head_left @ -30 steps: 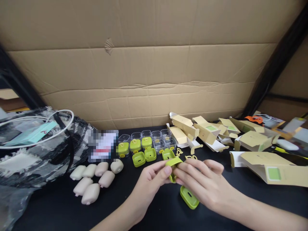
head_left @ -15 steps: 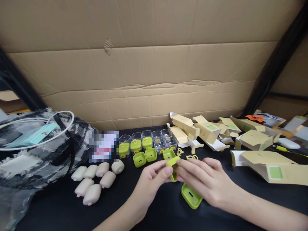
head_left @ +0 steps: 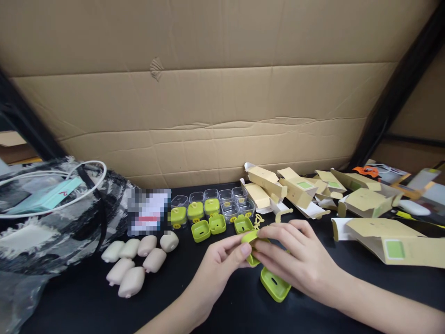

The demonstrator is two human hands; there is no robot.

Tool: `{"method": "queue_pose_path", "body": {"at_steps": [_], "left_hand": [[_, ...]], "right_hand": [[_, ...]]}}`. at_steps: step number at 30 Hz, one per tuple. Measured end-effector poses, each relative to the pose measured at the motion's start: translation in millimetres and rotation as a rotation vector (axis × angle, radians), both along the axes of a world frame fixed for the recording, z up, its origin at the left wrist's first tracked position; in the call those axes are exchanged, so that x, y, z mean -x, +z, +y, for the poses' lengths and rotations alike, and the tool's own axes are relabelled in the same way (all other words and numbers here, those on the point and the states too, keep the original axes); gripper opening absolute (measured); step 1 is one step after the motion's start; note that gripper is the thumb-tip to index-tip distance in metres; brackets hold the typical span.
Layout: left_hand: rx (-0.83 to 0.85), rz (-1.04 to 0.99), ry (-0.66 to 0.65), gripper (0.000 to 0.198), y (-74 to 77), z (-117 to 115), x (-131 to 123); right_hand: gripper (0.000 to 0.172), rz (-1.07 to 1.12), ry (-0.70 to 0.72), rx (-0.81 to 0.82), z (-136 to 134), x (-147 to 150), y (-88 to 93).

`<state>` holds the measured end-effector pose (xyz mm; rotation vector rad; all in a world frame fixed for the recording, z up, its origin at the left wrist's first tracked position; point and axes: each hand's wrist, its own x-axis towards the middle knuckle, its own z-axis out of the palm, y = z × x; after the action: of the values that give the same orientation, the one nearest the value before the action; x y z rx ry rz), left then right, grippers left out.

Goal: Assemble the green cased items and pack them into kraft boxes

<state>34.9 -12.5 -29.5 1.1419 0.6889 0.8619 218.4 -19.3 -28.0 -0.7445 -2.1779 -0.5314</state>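
Observation:
My left hand (head_left: pixel 222 262) pinches a green plastic lid (head_left: pixel 250 237) between thumb and fingers. On the lid's other side, the fingertips of my right hand (head_left: pixel 301 264) are closed on it too and cover part of it. Below them a green lid with a slot (head_left: pixel 276 284) lies hollow side up on the black table. Just beyond my hands are more open green lids (head_left: pixel 200 230) and a thin yellow-green loop strap (head_left: pixel 257 221). Behind these stand small clear cups (head_left: pixel 229 209) in rows, several with green lids (head_left: pixel 195 211) on top.
Several beige rounded pieces (head_left: pixel 131 281) lie on the left, near a frayed black-and-white bag (head_left: pixel 69 222) and a printed packet (head_left: pixel 148 218). Opened cardboard boxes (head_left: pixel 368 232) spread over the right side. A cardboard wall (head_left: pixel 208 93) closes off the back.
Both hands stay on the green lid, which has turned slightly. My right hand's fingers have risen a little and now hide a loop strap that showed beyond them.

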Motion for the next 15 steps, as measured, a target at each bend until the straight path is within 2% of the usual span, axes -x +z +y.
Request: {"method": "queue_pose_path", "body": {"at_steps": [6, 15], "left_hand": [[0.022, -0.040, 0.036, 0.027, -2.2, -2.8, -3.0], [0.029, -0.110, -0.021, 0.027, -5.4, -7.9, -4.9]], "right_hand": [[0.008, 0.096, 0.026, 0.184, 0.8, 2.2, -4.1], [0.014, 0.140, 0.064, 0.384, -3.5, 5.4, -4.1]]}}
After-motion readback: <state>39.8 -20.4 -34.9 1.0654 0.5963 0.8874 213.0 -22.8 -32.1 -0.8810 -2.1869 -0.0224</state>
